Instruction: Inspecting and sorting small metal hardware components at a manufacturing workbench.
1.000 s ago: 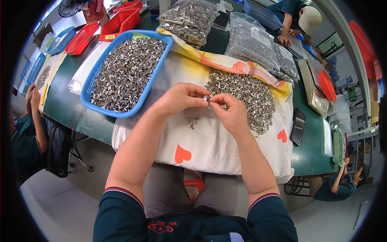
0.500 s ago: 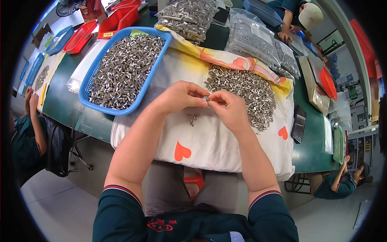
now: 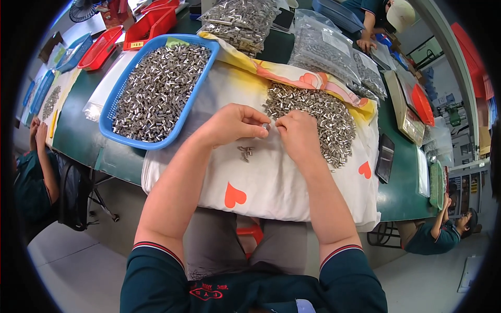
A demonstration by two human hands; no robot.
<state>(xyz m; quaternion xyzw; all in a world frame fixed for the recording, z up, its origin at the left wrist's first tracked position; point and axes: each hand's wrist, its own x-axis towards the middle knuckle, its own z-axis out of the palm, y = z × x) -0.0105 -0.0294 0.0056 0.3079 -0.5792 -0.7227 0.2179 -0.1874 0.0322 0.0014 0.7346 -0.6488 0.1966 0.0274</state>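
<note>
My left hand (image 3: 235, 125) pinches a small silvery metal sleeve (image 3: 266, 126) between thumb and fingertips. Just right of it, a small gap away, is my right hand (image 3: 299, 134), its fingers curled closed; what they hold, if anything, is hidden. Behind and beside the right hand a heap of the same short metal sleeves (image 3: 334, 130) spreads over a white cloth (image 3: 282, 195) with red hearts. Below my hands a few loose sleeves (image 3: 245, 153) lie together on the cloth. To the left stands a blue perforated basket (image 3: 107, 128) full of sleeves.
Clear bags of metal parts (image 3: 323, 49) and a stacked bag of lugs (image 3: 240, 23) lie at the back. A black phone-like object (image 3: 385, 159) rests right of the cloth. Red trays (image 3: 107, 47) stand far left. Other people sit at the left, right and far side of the green table (image 3: 78, 133).
My right hand has drawn slightly apart from the left, and its fingers have curled in. The small group of loose sleeves on the cloth looks slightly larger.
</note>
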